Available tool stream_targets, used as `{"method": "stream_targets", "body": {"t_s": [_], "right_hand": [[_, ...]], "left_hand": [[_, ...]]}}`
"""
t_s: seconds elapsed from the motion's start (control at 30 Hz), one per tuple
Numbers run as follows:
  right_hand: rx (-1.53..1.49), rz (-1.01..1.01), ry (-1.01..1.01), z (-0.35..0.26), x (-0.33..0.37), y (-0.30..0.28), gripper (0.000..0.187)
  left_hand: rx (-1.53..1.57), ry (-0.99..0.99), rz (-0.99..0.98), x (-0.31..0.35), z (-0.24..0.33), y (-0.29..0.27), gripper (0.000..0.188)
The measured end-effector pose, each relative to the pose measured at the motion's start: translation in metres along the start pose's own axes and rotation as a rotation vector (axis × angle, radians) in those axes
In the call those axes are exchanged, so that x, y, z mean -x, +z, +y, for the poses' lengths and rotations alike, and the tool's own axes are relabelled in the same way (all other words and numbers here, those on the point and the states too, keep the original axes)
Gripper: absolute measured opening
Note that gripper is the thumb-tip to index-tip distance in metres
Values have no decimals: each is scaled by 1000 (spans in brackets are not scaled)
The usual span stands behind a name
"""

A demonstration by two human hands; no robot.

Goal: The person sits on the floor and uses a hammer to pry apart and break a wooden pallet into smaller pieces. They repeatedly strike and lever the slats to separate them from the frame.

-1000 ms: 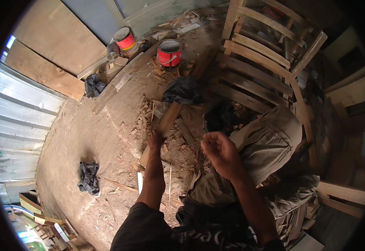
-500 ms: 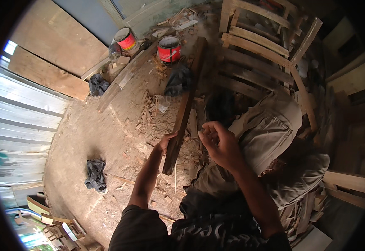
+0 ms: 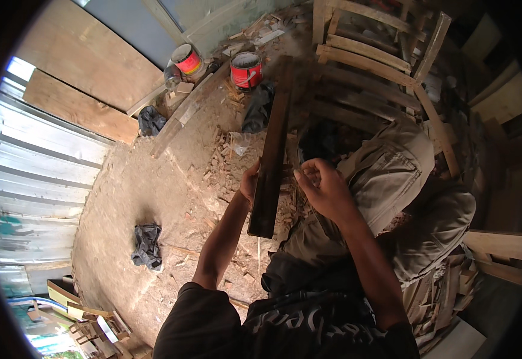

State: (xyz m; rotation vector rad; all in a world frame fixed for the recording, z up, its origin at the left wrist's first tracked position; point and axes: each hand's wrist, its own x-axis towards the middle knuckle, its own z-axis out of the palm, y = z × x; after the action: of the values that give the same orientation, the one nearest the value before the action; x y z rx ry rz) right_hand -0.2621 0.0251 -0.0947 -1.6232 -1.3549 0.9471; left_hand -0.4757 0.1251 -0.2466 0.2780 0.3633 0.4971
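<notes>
A long dark wooden plank (image 3: 273, 155) slants up and away in front of me, its near end above my lap. My left hand (image 3: 251, 182) grips its left edge near the lower end, with the fingers hidden behind the wood. To the right of the plank, apart from it, my right hand (image 3: 323, 186) is raised with its fingers curled in toward the thumb. Whether anything small is between those fingers is hidden. Just beyond the right hand is my bent knee in khaki trousers (image 3: 387, 173).
Wood scraps litter the dirt floor (image 3: 177, 191). Two red paint cans (image 3: 246, 73) stand beyond the plank. A slatted wooden frame (image 3: 369, 57) rises at the far right. Black plastic bags (image 3: 147, 246) lie on the floor, and corrugated metal sheeting (image 3: 45, 173) forms the left wall.
The plank has tilted, showing more of its broad face, and its near end has shifted right and away. My left hand has moved with it. The right hand's fingers are curled more tightly.
</notes>
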Motion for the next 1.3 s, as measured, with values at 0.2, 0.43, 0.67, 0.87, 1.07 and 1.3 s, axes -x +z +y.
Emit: {"method": "stream_targets", "body": {"t_s": [0.2,0.43,0.67,0.87,1.07,1.3], "right_hand": [[-310,-139,48,-5,-6,21,85],[-339,-4,290,-16,-24,19,110],[-366,-118,502,-53,-33,-59,87],[-543,-94,671,-102,-25,-163,55],[-62,-343,440,-127,27,-226,82],[682,-402,148,-99,129,-293,114]], "left_hand": [[-114,176,-19,-31,10,43,73],[-241,158,4,-66,10,92,73],[-904,381,54,-104,44,77,79],[-157,242,410,-167,52,67,92],[274,349,184,-222,59,122,77],[337,356,78,-257,2,181,43]]}}
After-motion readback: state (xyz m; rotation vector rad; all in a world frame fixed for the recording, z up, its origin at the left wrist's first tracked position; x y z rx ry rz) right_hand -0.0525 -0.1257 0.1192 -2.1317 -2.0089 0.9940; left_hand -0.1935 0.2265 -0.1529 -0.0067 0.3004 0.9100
